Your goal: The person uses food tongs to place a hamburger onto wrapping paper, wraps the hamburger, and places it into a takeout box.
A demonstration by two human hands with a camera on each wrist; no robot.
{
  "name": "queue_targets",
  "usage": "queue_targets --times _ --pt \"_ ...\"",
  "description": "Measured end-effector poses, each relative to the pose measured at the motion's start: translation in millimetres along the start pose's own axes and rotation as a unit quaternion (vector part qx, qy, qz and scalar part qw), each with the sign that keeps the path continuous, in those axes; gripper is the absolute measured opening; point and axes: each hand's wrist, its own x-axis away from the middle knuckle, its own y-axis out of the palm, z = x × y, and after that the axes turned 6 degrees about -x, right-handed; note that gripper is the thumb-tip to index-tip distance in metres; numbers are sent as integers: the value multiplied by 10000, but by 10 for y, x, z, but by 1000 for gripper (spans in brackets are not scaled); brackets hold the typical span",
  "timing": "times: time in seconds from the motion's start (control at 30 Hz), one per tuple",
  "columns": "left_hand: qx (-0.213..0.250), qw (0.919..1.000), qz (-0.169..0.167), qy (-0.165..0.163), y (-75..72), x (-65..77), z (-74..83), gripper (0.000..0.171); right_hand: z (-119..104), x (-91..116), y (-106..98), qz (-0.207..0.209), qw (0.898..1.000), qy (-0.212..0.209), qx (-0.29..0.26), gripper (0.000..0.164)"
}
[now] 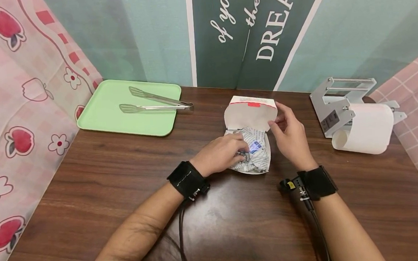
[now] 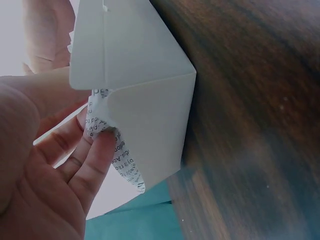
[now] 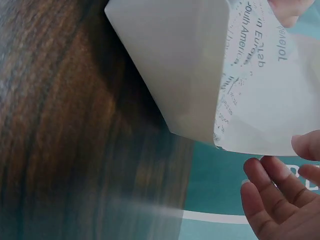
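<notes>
A white cardboard takeout box point(image 1: 268, 158) stands on the table with its red-trimmed lid point(image 1: 242, 118) raised. Inside lies a crumpled bundle wrapped in newsprint-patterned paper point(image 1: 258, 159), with a blue-printed patch on top. My left hand point(image 1: 220, 153) reaches over the box's left side, its curled fingers gripping the wrapped bundle; the left wrist view shows fingertips point(image 2: 102, 145) against the printed paper, beside the box wall. At the lid's right edge my right hand point(image 1: 292, 136) pinches the cardboard, thumb point(image 3: 306, 145) on the inner face and fingers behind. What the paper wraps is hidden.
A light green tray point(image 1: 120, 112) sits at the back left, with metal tongs point(image 1: 156, 102) lying across it, their end past its right rim. At the back right is a metal dispenser point(image 1: 333, 117) with a white roll point(image 1: 370, 127). Cables trail from both wrist straps.
</notes>
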Motion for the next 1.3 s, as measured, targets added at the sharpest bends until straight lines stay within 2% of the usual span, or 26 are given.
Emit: queue_targets --times 0.13,0.23,0.37,0.47,0.6,0.73,0.87,1.03,1.2,1.3 --pt "-157 9999 -9 -17 -17 6 21 19 -4 7 -30 -31 9996 -226 135 54" --pt "-535 9985 48 -133 -28 33 60 22 -6 21 -40 -57 9990 -349 264 52" --pt "-1058 9937 174 -342 -35 68 137 23 13 64 -49 -52 9985 -380 396 40" --pt "-1069 9934 168 -389 -31 77 180 22 35 109 -62 -77 9984 -354 434 36" --pt "-1046 9940 116 -297 -23 87 206 23 67 159 -87 -243 9989 -297 273 43" --pt "-1416 9897 128 -170 -18 108 226 29 84 197 -129 -492 9986 -164 52 45" --pt "-1704 9853 106 19 -17 144 240 33 77 214 -201 -1017 9948 44 -100 46" --pt "-1531 9879 187 149 -37 203 228 35 51 193 -288 -1758 9844 19 -73 50" --pt "-1154 9926 298 215 -46 246 204 33 56 201 -298 -2152 9757 -393 151 58" --pt "-1046 9940 225 209 -39 253 197 33 53 220 -312 -2376 9700 -437 253 67"
